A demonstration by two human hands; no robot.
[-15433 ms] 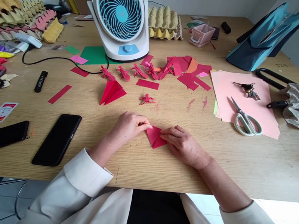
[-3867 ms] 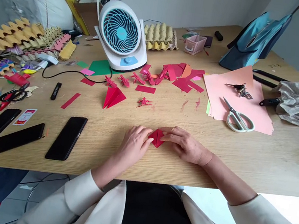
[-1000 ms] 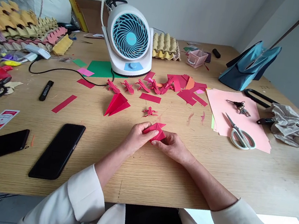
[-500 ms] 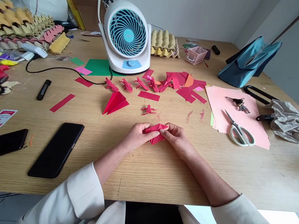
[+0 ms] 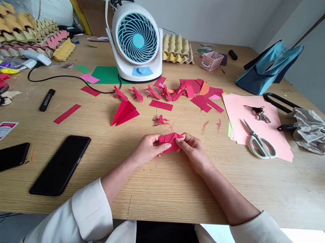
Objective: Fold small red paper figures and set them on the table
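Observation:
A folded red paper piece point(image 5: 171, 140) with crease lines is held just above the table, between both hands. My left hand point(image 5: 149, 147) pinches its left corner, thumb on the near face. On the right corner, my right hand point(image 5: 194, 151) has thumb and fingers closed; the fingers behind the paper are partly hidden. Just beyond lies a small red origami figure point(image 5: 160, 120). To its left sits a larger folded red paper point(image 5: 124, 113) with pointed flaps. Several more red origami figures point(image 5: 151, 92) lie in a row in front of the fan.
A white fan point(image 5: 138, 41) stands at the back. On the right, scissors point(image 5: 262, 141) and keys rest on pink paper sheets point(image 5: 244, 114), near a blue bag point(image 5: 269, 68). Phones point(image 5: 61, 165) and a black marker point(image 5: 47, 100) lie on the left.
The red paper has been tilted and slightly reshaped between my hands, so its lower point shows less and its folded face is flatter and wider. Both hands keep their hold.

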